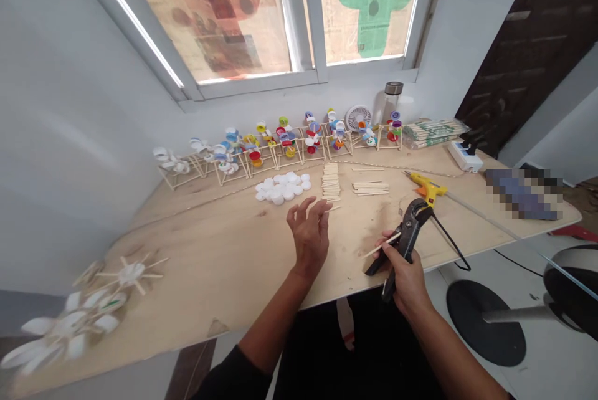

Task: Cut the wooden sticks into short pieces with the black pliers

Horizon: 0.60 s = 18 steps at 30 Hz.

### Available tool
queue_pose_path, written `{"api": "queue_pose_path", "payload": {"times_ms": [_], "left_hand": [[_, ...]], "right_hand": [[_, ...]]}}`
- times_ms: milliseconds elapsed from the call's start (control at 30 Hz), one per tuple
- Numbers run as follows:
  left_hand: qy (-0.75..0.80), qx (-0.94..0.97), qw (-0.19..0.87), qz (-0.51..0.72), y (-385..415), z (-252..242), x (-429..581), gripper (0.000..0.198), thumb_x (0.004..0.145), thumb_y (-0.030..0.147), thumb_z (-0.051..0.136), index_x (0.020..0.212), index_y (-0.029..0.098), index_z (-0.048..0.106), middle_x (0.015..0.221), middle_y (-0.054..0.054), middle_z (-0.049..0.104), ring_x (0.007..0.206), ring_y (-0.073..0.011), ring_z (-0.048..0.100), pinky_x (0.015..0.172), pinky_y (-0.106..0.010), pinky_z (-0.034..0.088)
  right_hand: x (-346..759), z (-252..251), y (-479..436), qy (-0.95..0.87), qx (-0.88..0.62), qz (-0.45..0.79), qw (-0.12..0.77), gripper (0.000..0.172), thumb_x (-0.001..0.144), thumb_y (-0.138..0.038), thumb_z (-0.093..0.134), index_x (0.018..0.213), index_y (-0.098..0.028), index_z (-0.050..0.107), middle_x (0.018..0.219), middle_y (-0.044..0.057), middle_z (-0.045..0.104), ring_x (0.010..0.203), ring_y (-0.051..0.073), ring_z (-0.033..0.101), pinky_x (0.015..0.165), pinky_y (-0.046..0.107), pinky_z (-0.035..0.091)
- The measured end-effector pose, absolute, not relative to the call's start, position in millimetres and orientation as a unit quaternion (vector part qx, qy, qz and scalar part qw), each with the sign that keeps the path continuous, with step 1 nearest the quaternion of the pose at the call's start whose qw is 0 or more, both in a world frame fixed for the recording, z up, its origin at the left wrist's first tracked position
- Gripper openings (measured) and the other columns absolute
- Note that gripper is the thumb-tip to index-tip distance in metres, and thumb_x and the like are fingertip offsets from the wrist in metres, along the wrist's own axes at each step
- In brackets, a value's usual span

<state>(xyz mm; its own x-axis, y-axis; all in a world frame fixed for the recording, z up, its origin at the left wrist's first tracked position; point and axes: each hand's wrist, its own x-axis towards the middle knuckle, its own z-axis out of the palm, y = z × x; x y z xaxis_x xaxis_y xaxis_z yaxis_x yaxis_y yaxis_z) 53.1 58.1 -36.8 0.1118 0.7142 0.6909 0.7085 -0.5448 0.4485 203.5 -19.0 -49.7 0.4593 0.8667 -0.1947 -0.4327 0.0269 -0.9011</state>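
My left hand [310, 238] is over the middle of the table, fingers curled, with a short wooden stick [335, 207] at the thumb and index fingertips. Just beyond it lies a column of wooden sticks [331, 180], and to its left a cluster of white bottle caps [280, 188]. In my right hand [407, 278] is a black-handled hand cutter [409, 235], its head pointing up and away. Another wooden stick [382, 245] slants between the fingers of that hand, beside the cutter's handles. A bundle of sticks [370, 188] lies beyond the cutter.
A yellow glue gun [428, 188] lies right of the sticks, its cord running off the table. Bottle-cap wheels on stick frames [255, 154] line the back. Stick-and-cap pieces [70, 325] sit at left. A power strip [466, 156], bagged sticks [434, 131] and a small fan [358, 118] stand behind.
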Motion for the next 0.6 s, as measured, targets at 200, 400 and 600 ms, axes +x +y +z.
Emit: {"api": "queue_pose_path", "payload": {"times_ms": [200,400,600], "left_hand": [[0.527,0.727,0.139,0.418,61,-48,50,0.02,0.085,0.022,0.042,0.103,0.017,0.048,0.086,-0.004,0.068,0.086,-0.0165,0.061,0.087,-0.036,0.034],[0.5,0.817,0.111,0.265,86,-65,56,0.016,0.082,0.016,0.044,0.089,0.02,0.057,0.081,-0.003,0.066,0.08,-0.0178,0.06,0.078,-0.032,0.038],[0.523,0.8,0.098,0.278,117,-67,64,0.018,0.082,0.016,0.043,0.092,0.019,0.057,0.084,-0.008,0.065,0.086,-0.0214,0.059,0.076,-0.033,0.039]], "right_hand": [[203,-50,-18,-0.205,-0.513,0.478,0.683,0.032,0.06,-0.031,0.072,0.086,-0.017,0.059,0.069,-0.002,0.062,0.057,0.012,0.056,0.056,0.023,0.045],[203,-50,-19,-0.209,-0.512,0.473,0.686,0.034,0.06,-0.032,0.072,0.087,-0.016,0.059,0.07,-0.001,0.062,0.057,0.013,0.057,0.056,0.025,0.046],[204,-51,-19,-0.209,-0.516,0.469,0.686,0.034,0.06,-0.032,0.072,0.087,-0.016,0.059,0.07,0.0,0.062,0.057,0.013,0.057,0.056,0.026,0.046]]}}
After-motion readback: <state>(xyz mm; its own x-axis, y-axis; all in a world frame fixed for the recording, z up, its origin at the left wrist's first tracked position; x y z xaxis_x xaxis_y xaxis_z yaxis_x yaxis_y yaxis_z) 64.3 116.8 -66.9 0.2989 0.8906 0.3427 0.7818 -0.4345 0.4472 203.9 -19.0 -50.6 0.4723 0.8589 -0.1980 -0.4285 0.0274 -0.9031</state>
